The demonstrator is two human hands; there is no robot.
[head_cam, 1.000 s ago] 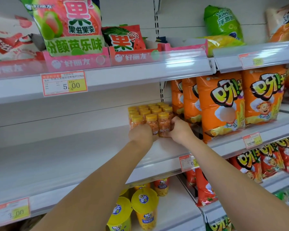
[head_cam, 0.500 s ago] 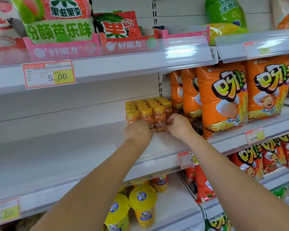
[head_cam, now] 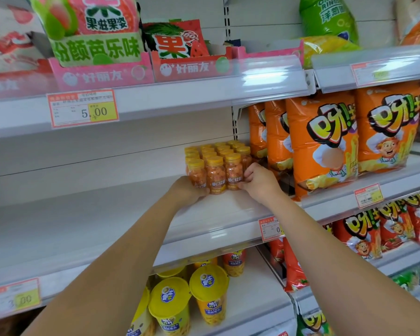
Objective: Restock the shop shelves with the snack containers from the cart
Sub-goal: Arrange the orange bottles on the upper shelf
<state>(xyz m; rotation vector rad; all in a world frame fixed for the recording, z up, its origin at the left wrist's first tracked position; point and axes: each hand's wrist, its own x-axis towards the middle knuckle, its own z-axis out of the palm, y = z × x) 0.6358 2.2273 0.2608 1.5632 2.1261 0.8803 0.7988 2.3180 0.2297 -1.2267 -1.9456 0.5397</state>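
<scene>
A shrink-wrapped pack of several small clear bottles (head_cam: 216,163) with yellow caps and orange candy stands upright on the white middle shelf (head_cam: 107,221), near its right end. My left hand (head_cam: 187,192) cups the pack's lower left front corner. My right hand (head_cam: 257,181) presses against its lower right front corner, fingers on the front bottle's label. Both hands grip the pack from the front. The cart is out of view.
Orange snack bags (head_cam: 320,141) stand tight against the pack's right side. Pink display boxes (head_cam: 102,73) sit on the shelf above. Yellow-lidded cups (head_cam: 170,306) stand on the shelf below. Price tags (head_cam: 83,109) line the shelf edges.
The pack and both hands have stayed at the same spot on the shelf; my hands now sit lower at its front corners. The camera view shifted slightly.
</scene>
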